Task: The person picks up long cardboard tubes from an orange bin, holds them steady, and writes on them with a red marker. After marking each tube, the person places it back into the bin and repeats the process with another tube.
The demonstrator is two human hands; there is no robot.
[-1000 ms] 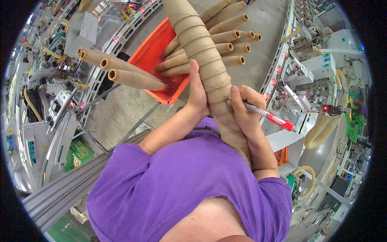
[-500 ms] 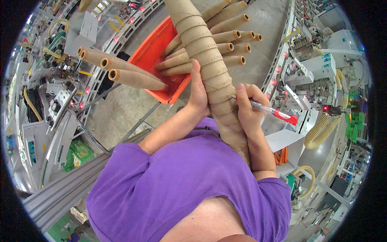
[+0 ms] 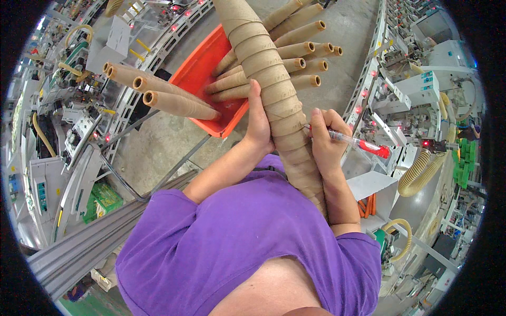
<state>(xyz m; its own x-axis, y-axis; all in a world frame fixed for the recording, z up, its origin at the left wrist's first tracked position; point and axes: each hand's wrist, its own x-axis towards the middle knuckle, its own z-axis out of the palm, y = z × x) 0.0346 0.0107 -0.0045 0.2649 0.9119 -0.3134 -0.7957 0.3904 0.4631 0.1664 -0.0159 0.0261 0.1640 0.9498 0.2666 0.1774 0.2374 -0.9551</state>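
Note:
A long stack of nested brown paper cones (image 3: 274, 79) leans up against my purple shirt and runs away from me to the top edge. My left hand (image 3: 259, 118) is wrapped round its left side, thumb along the paper. Between the fingers of my right hand (image 3: 328, 139) is a clear pen (image 3: 342, 138) with a red end. Its tip meets the right side of the stack, on one of the lower cones. Small handwritten marks show on several cones above it. The fingers of my left hand are mostly hidden behind the stack.
Beyond my left hand stands an orange-red bin (image 3: 197, 58) with several long brown cone stacks (image 3: 179, 100) sticking out both sides. Machine rows with red lights line the left (image 3: 79, 126) and right (image 3: 416, 89). A grey metal rail (image 3: 100, 237) lies at my lower left.

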